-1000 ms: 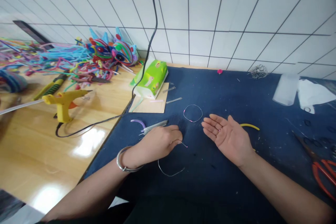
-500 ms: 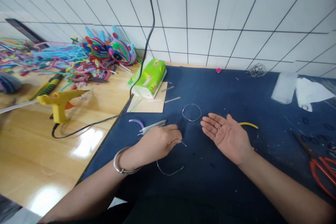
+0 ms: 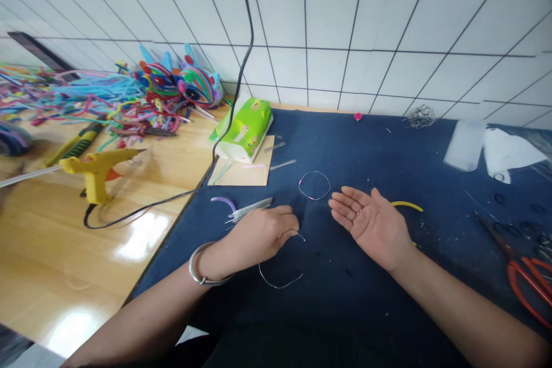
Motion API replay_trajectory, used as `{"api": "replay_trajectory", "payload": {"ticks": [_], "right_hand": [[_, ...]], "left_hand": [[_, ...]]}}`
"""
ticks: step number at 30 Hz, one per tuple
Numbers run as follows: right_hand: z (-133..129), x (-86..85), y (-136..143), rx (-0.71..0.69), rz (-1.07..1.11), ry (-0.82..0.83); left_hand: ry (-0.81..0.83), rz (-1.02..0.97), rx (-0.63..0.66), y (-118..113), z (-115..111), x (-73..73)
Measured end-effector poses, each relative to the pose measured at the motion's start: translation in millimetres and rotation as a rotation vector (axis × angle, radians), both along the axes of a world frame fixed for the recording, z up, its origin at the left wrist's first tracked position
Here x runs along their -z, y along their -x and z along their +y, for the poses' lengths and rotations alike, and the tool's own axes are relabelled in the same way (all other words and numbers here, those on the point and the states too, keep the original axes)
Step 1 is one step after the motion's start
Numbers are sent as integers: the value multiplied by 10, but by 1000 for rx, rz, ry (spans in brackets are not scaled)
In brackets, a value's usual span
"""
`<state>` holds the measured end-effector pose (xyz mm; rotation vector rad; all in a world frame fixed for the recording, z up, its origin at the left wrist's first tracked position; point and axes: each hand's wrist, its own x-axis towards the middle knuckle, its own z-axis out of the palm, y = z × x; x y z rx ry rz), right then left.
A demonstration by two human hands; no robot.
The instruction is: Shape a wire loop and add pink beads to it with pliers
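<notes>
My left hand (image 3: 269, 231), with a bangle on its wrist, is closed in a pinch on a thin wire (image 3: 281, 287). A tiny pink bead (image 3: 304, 240) sits on the wire's short end, just past the fingertips. The long end curves below the hand on the dark blue cloth. My right hand (image 3: 374, 229) is open, palm up, with a few small pink beads (image 3: 359, 213) lying at the base of the fingers. Between and beyond both hands lies a wire ring (image 3: 329, 180) carrying a few pink beads. A bundle of cut wires (image 3: 254, 207) is partly hidden behind my left hand.
At left, a yellow glue gun (image 3: 99, 169) and a heap of pipe cleaners (image 3: 86, 95) lie on wood. A green tissue pack (image 3: 245, 126) rests on cardboard under a hanging black cord (image 3: 246, 57). Red-handled scissors (image 3: 515, 267) and a clear plastic cup (image 3: 464, 145) are at right.
Hardly anything differs. Both hands keep their poses, and the beaded end of the wire has shifted only very slightly; the whole view has moved a little.
</notes>
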<state>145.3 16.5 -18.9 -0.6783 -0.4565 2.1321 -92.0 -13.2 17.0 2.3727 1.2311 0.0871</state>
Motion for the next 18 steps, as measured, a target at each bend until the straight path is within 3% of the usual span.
{"api": "replay_trajectory", "payload": {"ticks": [18], "right_hand": [[7, -9, -1, 6, 8, 15]], "left_hand": [[-60, 1, 15, 70, 12, -42]]}}
